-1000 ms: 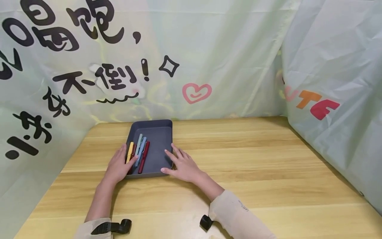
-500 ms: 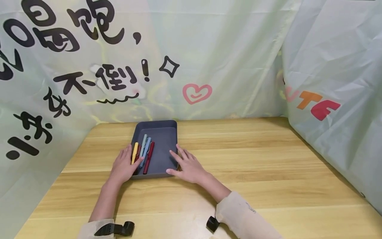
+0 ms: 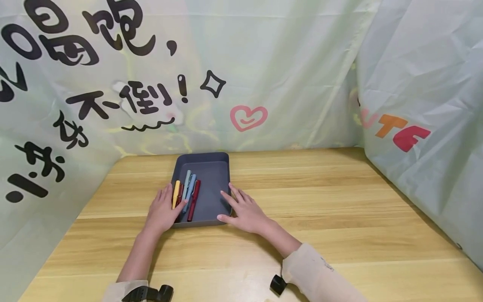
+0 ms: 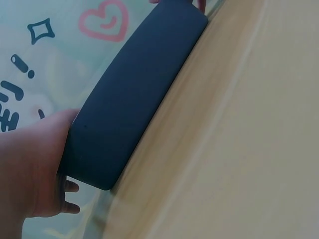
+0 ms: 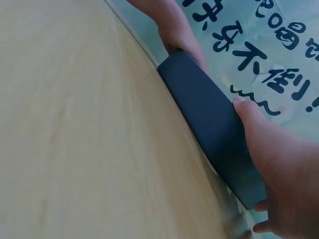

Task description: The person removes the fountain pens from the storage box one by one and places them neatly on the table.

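A dark grey-blue rectangular tray (image 3: 214,188) lies on the wooden table. Several pens lie lengthwise in its left half: a yellow pen (image 3: 175,191), a light grey-green pen (image 3: 187,178), a blue pen (image 3: 191,184), a dark red pen (image 3: 194,200) and another reddish one partly hidden. My left hand (image 3: 163,212) holds the tray's left near corner, thumb over the rim above the pens, fingers along the outer wall. At the right near corner my right hand (image 3: 245,212) grips the tray, its thumb over the rim. In the right wrist view other fingertips (image 5: 261,226) show beyond the outer wall.
Bare wooden table (image 3: 320,201) stretches right of the tray and in front of it. A printed cloth (image 3: 294,84) hangs along the back, left and right sides. The tray's far edge sits close to the back cloth.
The tray, with the pens in it, has slid a little to the right across the table. Both hands have moved with it and keep about the same hold.
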A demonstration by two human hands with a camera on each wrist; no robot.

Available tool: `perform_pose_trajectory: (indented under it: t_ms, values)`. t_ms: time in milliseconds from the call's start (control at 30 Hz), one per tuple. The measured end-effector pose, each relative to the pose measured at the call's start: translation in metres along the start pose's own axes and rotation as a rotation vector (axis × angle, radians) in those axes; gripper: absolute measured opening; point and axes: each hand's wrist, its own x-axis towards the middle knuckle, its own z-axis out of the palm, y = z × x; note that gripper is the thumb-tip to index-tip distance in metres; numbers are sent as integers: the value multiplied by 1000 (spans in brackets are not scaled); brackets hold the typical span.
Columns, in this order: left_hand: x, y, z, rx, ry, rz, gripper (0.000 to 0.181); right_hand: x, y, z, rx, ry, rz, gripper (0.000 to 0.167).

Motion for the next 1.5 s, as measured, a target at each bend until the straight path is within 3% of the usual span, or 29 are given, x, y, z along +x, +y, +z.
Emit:
perform_pose_trajectory:
  t_ms: [1500]
  values:
    - [-7,35,20,-33,10,9,81,-34,23,-9,-3,22,24,79]
